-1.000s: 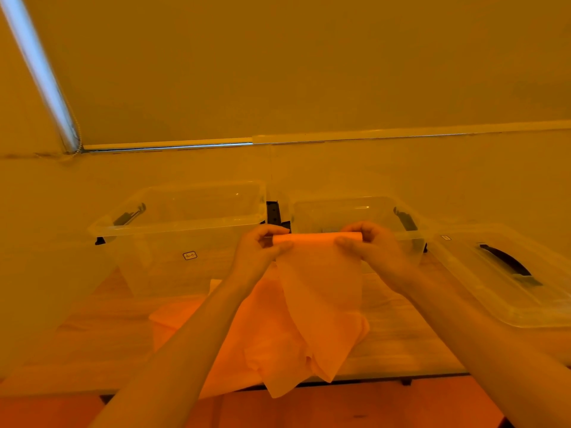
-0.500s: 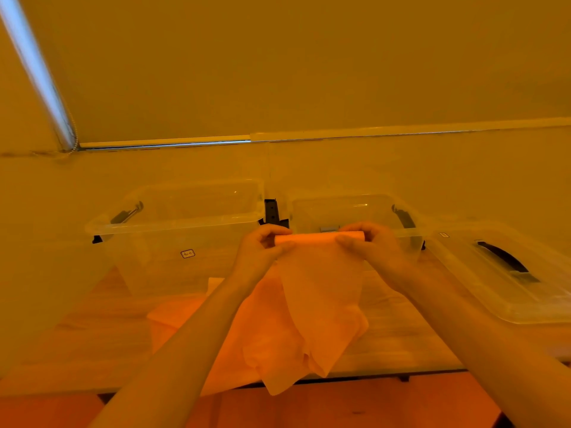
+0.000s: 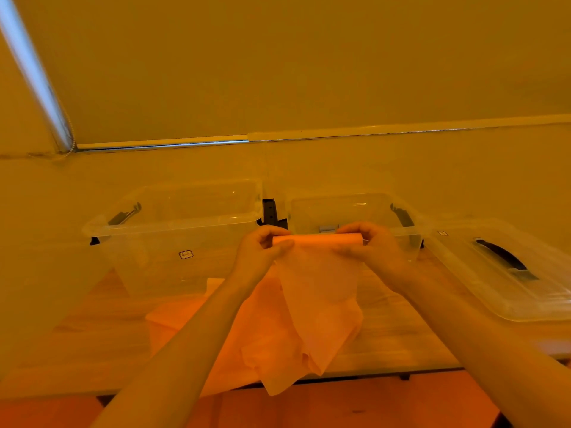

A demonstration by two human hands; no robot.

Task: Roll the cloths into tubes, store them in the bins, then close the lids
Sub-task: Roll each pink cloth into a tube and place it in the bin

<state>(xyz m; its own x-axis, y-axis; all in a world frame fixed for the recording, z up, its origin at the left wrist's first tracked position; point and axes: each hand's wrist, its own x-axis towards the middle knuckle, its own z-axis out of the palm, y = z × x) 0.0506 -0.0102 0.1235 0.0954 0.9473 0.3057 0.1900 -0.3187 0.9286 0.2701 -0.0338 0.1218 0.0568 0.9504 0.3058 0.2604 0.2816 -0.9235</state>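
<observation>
Clear plastic makes up the two bins set side by side at the far edge of the wooden table [image 3: 398,329]. The left bin [image 3: 173,239] is the larger one, with a dark latch at its left end and a small label on its near wall; nothing can be made out inside it. The right bin [image 3: 352,214] stands just beside it, a dark latch showing at each of its ends, and its contents cannot be told, since its near wall is partly hidden behind the hands. A clear lid [image 3: 500,270] with a dark handle is laid flat on the table to the right of the right bin, touching or nearly touching it. An orange cloth [image 3: 318,291] is held up in the air in front of the right bin, its top edge rolled into a narrow tube and the rest hanging down loose to the near table edge. The left end of the tube is pinched by the curled fingers and thumb of the left hand [image 3: 262,251], and the right end is gripped the same way by the right hand [image 3: 370,248]. More orange cloths [image 3: 228,344] are heaped on the table below the hanging sheet, near the front edge and partly covered by the left forearm. A plain wall is seen behind the bins.
</observation>
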